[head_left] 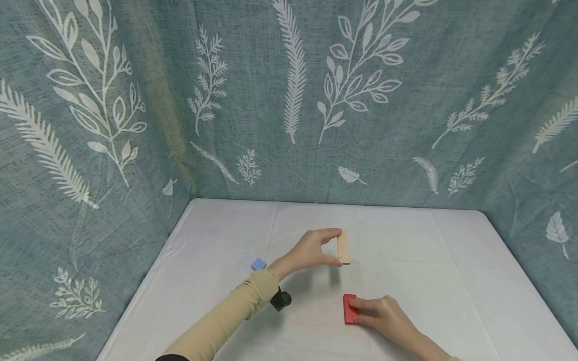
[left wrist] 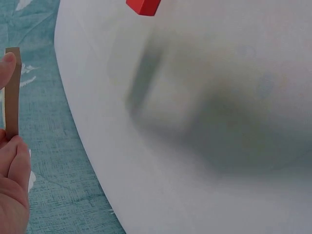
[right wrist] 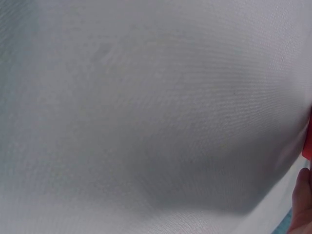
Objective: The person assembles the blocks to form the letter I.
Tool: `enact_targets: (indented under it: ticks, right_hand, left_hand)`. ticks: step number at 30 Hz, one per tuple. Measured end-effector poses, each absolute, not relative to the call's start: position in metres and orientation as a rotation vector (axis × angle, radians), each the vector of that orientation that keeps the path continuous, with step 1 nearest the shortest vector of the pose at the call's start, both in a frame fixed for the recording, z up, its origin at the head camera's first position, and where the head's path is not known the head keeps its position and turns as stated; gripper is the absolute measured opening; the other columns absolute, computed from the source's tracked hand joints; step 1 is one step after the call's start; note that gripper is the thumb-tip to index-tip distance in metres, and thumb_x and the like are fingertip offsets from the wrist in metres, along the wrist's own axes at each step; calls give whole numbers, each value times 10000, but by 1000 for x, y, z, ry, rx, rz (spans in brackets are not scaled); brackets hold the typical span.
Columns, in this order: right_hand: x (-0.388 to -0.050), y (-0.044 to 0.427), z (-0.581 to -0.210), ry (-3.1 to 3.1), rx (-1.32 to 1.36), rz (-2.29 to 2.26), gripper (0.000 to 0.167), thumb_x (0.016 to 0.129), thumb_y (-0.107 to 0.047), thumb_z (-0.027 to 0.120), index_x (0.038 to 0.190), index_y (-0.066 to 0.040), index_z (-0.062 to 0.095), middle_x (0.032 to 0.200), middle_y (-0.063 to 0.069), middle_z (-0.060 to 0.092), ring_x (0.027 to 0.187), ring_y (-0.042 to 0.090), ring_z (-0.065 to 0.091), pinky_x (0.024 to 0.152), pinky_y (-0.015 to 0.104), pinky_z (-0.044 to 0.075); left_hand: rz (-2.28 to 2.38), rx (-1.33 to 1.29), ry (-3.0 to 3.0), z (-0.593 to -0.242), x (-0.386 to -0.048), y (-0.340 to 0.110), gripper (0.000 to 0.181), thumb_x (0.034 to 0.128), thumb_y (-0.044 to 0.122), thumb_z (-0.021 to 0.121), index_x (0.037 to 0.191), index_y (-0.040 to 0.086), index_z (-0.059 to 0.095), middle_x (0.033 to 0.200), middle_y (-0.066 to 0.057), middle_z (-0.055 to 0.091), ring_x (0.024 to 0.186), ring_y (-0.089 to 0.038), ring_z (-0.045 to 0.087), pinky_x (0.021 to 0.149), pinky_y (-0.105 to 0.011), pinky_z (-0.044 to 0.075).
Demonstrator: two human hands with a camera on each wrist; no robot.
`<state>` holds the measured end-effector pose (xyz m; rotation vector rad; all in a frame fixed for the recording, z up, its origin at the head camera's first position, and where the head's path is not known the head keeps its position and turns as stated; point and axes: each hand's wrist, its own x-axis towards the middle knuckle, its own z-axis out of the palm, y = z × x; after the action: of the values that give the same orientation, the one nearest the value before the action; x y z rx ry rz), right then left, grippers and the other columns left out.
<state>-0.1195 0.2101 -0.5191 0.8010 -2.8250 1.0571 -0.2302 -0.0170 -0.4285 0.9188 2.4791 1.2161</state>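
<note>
A light wooden block (head_left: 343, 247) is pinched at its two ends between the thumb and fingers of the left hand (head_left: 311, 249), held above the table with a shadow below. In the left wrist view the same wooden block (left wrist: 13, 97) stands between the thumb and fingers of the left hand (left wrist: 13, 190). Nearer the front, the right hand (head_left: 388, 318) holds a red block (head_left: 349, 309) with thumb and finger at its right side. The right wrist view shows only an edge of the red block (right wrist: 308, 141) and part of the right hand (right wrist: 302, 200).
A blue block (head_left: 259, 264) lies on the white-covered table (head_left: 424, 250), just beyond the left forearm. A black object (head_left: 281, 300), partly hidden by the left sleeve, is below the left wrist. A patterned teal curtain (head_left: 253, 100) surrounds the table's back and sides.
</note>
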Motion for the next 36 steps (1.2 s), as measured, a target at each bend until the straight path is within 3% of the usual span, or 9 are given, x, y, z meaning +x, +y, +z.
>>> enact_targets:
  ticks: [16,30,36]
  right_hand:
    - [-119,212,-522,-2746,838,1022,306,781,-329,742,1011,-128,759,975,18,744,925,184,708,744,279,609]
    - [-118,211,-520,-2795,827,1058,323,797,-312,728,1046,-107,741,1022,52,729,961,272,692,781,383,598]
    - [-117,211,-522,-2750,844,1054,324,796,-314,726,1031,-91,744,1004,58,733,943,264,698,761,356,606]
  left_hand:
    - [1205,933,2470,-441,-230,-11,751,737,164,817,1386,25,465,1442,-103,473,1328,-219,463,1072,-236,435]
    - [1102,958,2498,-457,-223,-3,751,739,190,818,1384,27,470,1435,-92,484,1294,-228,501,1051,-246,459]
    - [1028,978,2530,-465,-220,0,745,732,204,824,1375,36,485,1418,-80,506,1264,-225,530,1025,-224,475]
